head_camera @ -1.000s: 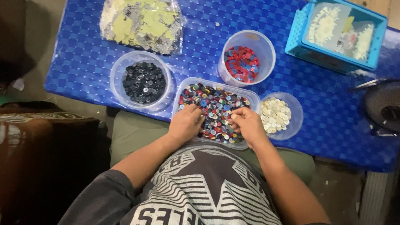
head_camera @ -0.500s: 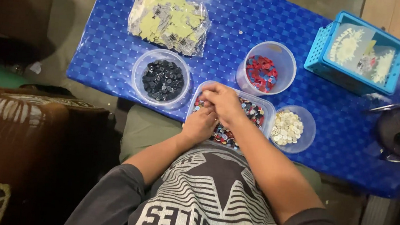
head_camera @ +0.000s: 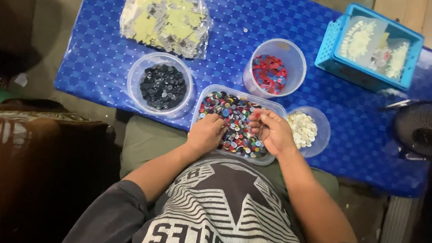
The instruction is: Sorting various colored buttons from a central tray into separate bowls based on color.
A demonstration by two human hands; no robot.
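Note:
A clear rectangular tub [head_camera: 213, 90] full of mixed coloured buttons [head_camera: 234, 120] sits at the near edge of the blue table [head_camera: 102, 61]. My left hand [head_camera: 206, 134] lies palm down on the tub's left side, fingertips in the buttons. My right hand [head_camera: 272, 132] is over the tub's right side, its fingers curled in and pinched on a few buttons. Around the tub stand a round bowl of black buttons [head_camera: 163, 85], a clear cup of red buttons [head_camera: 270, 72] and a small bowl of white buttons [head_camera: 303, 129].
A clear bag of pale yellow pieces [head_camera: 163, 18] lies at the far left of the table. A blue plastic basket [head_camera: 329, 48] with packets stands at the far right. A small black fan [head_camera: 426, 129] sits at the right edge. A brown cushion [head_camera: 29, 148] is on my left.
My right hand, which half a second ago reached across to the tub's left side, has come back to the right side. My left hand has stayed on the buttons. The camera has shifted.

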